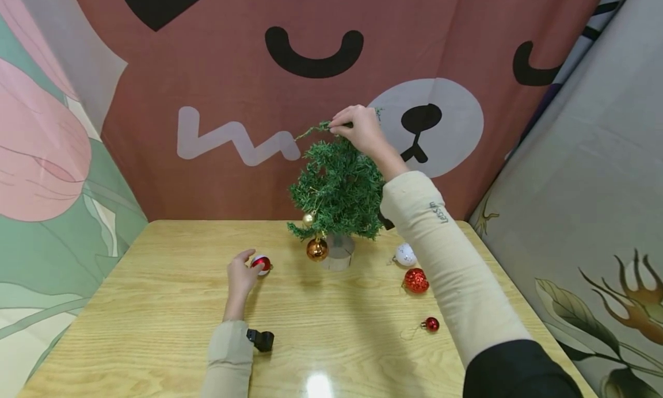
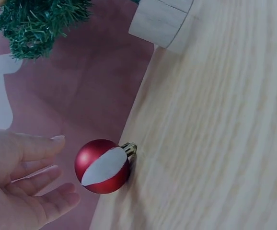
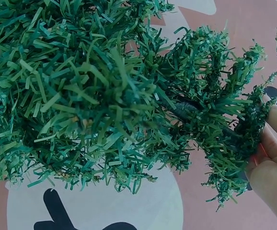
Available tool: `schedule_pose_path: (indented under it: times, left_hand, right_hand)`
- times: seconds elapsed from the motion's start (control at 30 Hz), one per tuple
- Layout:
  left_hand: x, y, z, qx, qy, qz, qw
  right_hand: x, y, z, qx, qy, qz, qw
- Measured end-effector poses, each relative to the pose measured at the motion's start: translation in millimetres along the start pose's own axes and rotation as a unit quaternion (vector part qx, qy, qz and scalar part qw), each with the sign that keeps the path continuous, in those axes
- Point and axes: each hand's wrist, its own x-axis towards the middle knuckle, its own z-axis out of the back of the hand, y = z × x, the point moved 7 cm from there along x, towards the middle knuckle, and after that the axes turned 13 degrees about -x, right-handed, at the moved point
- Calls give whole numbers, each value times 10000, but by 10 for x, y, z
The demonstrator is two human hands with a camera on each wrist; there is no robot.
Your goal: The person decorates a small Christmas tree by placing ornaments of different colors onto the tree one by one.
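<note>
A small artificial Christmas tree (image 1: 339, 185) stands near the table's back edge. At its top, my right hand (image 1: 359, 127) pinches a thin green branch; in the right wrist view those fingers (image 3: 272, 143) are partly hidden behind the needles. A red and white bauble (image 2: 102, 165) with a gold cap lies on the table at the left. Beside it is my left hand (image 1: 242, 277), its fingers loosely spread and not wrapped round the ball. A copper-coloured bauble (image 1: 317, 249) and a smaller pale gold one (image 1: 308, 219) hang low on the tree's left side.
Right of the tree lie a white bauble (image 1: 405, 255), a red glittery bauble (image 1: 416, 280) and a small dark red bauble (image 1: 431, 324) with a loop of thread. The tree's pale round base (image 1: 339, 257) rests on the wooden table (image 1: 155, 329). Printed curtains stand behind and at the sides.
</note>
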Motion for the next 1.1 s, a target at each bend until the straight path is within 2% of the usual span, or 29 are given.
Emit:
schedule_pose_path:
  times: [0.37,0.73,1.1]
  left_hand:
    - [38,149,-31,318,12,265,9991]
    - [67,268,-85,217,105,622,9978]
    - [71,283,-128,337,33,424,9985]
  right_hand:
    - [-9,-6,0,38,22,-3,10000]
    - [-22,-23,17,65,-72,24,10000]
    - [-34,-4,23,21,-42,21,10000]
